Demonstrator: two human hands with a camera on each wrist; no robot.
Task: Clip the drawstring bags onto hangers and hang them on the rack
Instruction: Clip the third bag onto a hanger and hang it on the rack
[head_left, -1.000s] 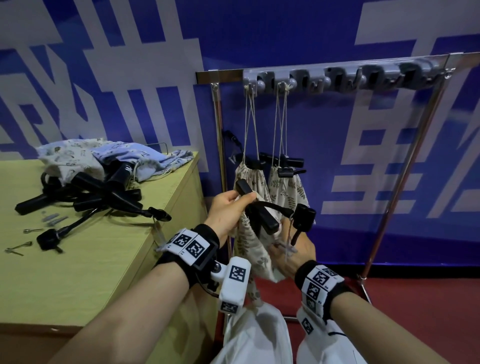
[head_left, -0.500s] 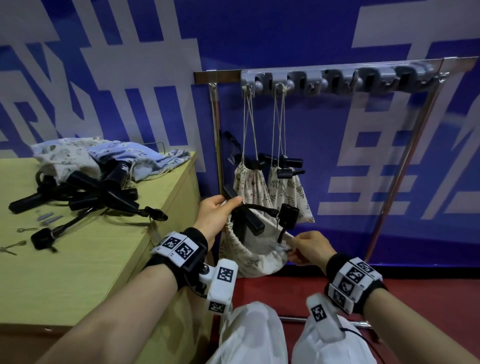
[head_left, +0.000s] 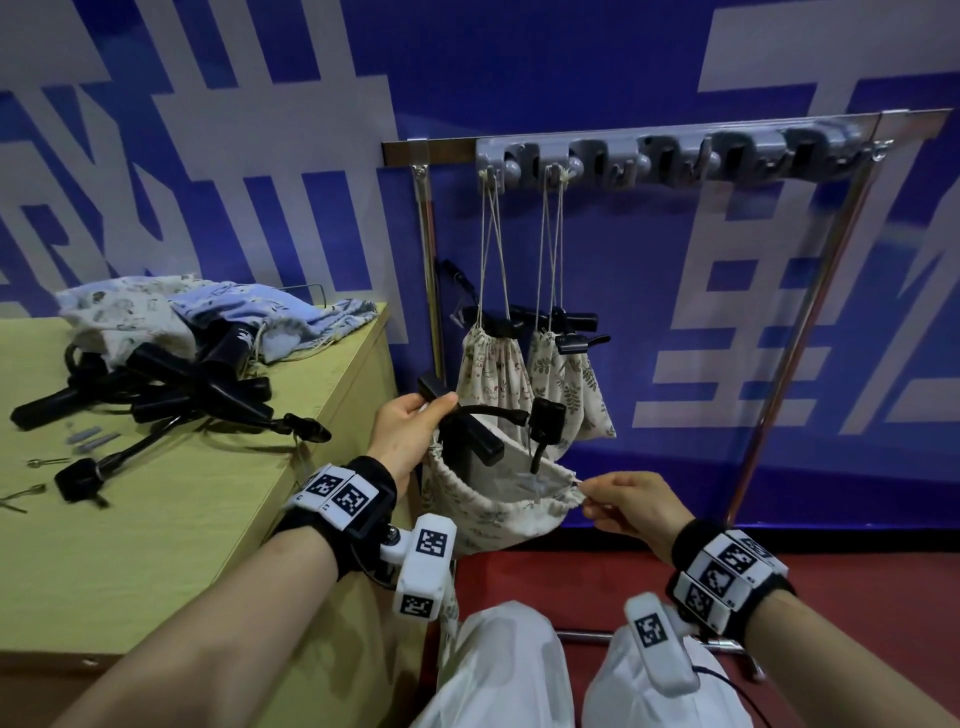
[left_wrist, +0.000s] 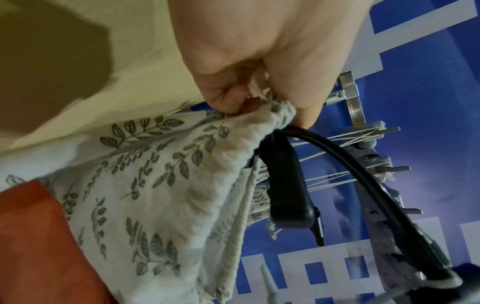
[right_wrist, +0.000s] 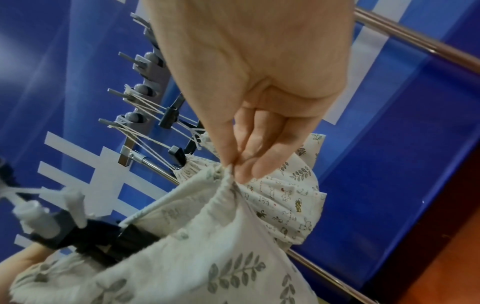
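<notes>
Yellow table (head_left: 156, 519) beside the rack (head_left: 675, 156) and blue wall (head_left: 519, 67); both hands' fingers (head_left: 597, 491) pinch the leaf-print bag (head_left: 498, 514).

Lighting's pretty even and fairly bright in the head view, colours punchy, no harsh glare. Wide-angle lens bends the rack (head_left: 675, 156) bar and stretches things near the edges. Hooks on that bar look smeared. Left wrist view has a big dark shadow on the surface (left_wrist: 52, 51) at the top left corner. Right wrist view is soft, with the hanger (right_wrist: 85, 236) clip badly blurred at the left edge.
</notes>
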